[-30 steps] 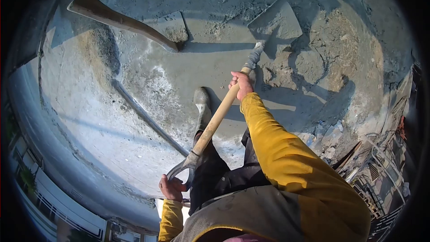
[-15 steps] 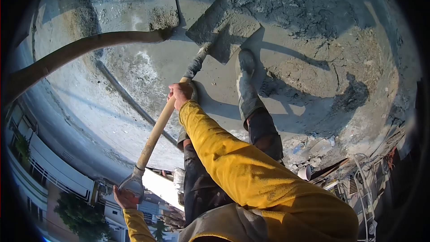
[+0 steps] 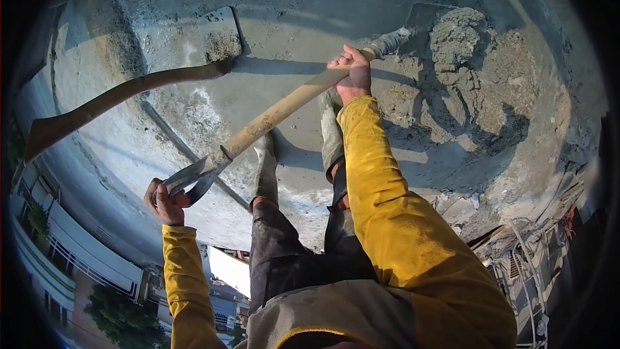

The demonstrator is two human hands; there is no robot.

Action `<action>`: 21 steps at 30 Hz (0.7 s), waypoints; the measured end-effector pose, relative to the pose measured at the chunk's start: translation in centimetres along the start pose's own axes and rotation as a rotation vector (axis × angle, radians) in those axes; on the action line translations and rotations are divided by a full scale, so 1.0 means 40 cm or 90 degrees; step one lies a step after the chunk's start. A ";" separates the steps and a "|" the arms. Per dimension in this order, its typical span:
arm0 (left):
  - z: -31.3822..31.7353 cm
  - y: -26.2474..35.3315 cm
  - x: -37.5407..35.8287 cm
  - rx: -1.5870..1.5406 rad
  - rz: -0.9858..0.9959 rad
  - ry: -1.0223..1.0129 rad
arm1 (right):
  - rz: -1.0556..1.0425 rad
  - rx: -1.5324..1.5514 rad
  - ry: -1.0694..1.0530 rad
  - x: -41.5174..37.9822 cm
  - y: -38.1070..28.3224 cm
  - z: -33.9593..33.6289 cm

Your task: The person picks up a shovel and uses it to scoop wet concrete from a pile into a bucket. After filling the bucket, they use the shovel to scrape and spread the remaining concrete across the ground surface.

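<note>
I hold a shovel (image 3: 284, 116) slantwise across the view. My left hand (image 3: 169, 201) is closed round the grip of its D-shaped handle. Higher up, my right hand (image 3: 352, 74) wraps round the wooden shaft, just below the grey-crusted socket. The shovel's blade, largely covered, is at the upper right, with a lump of wet mortar (image 3: 457, 35) over it. Below that lump lies the rough mortar heap (image 3: 478, 90), strands of mix hanging or lying between the two.
A hoe (image 3: 129, 90) with a curved wooden handle is at the left, its flat blade against the mortar-smeared floor (image 3: 290, 32). A long thin bar (image 3: 171, 132) lies below it. My boots (image 3: 266, 165) stand near the shovel. Rubble and bent rods (image 3: 523, 278) edge the lower right.
Both hands have swung the shovel: its blade has moved right, from bare floor to the mortar heap, now with a lump over it. My right hand went up and right, my left hand upward.
</note>
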State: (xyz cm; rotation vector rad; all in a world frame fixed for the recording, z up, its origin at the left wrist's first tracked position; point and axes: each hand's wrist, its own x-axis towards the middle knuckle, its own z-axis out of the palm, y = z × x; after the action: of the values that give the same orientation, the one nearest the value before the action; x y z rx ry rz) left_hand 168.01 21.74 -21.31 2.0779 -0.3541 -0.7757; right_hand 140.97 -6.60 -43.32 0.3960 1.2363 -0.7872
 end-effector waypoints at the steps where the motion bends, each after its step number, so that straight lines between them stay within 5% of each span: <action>1: 0.004 0.009 -0.011 0.022 0.052 -0.034 | -0.008 0.040 -0.023 -0.033 -0.036 -0.015; 6: 0.032 0.158 -0.139 0.135 0.270 -0.217 | -0.012 0.263 -0.421 -0.224 -0.161 -0.143; 9: 0.060 0.203 -0.171 0.253 0.423 -0.412 | -0.052 0.331 -0.532 -0.289 -0.169 -0.241; 10: 0.051 0.172 -0.174 0.331 0.487 -0.490 | -0.074 0.330 -0.533 -0.292 -0.174 -0.287; 12: 0.042 0.048 -0.186 0.433 0.525 -0.602 | -0.030 0.126 -0.166 -0.301 -0.170 -0.377; 15: -0.018 -0.046 -0.209 0.375 0.707 -0.501 | -0.075 0.211 -0.282 -0.339 -0.152 -0.397; 21: -0.282 0.007 -0.267 0.414 0.643 -0.542 | -0.128 0.211 -0.331 -0.596 0.084 -0.437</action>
State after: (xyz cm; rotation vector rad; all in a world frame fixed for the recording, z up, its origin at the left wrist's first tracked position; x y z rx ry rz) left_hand 167.09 34.12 -11.98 1.5983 -2.1403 -0.8938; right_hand 128.63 14.76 -26.71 0.3084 0.6640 -1.1878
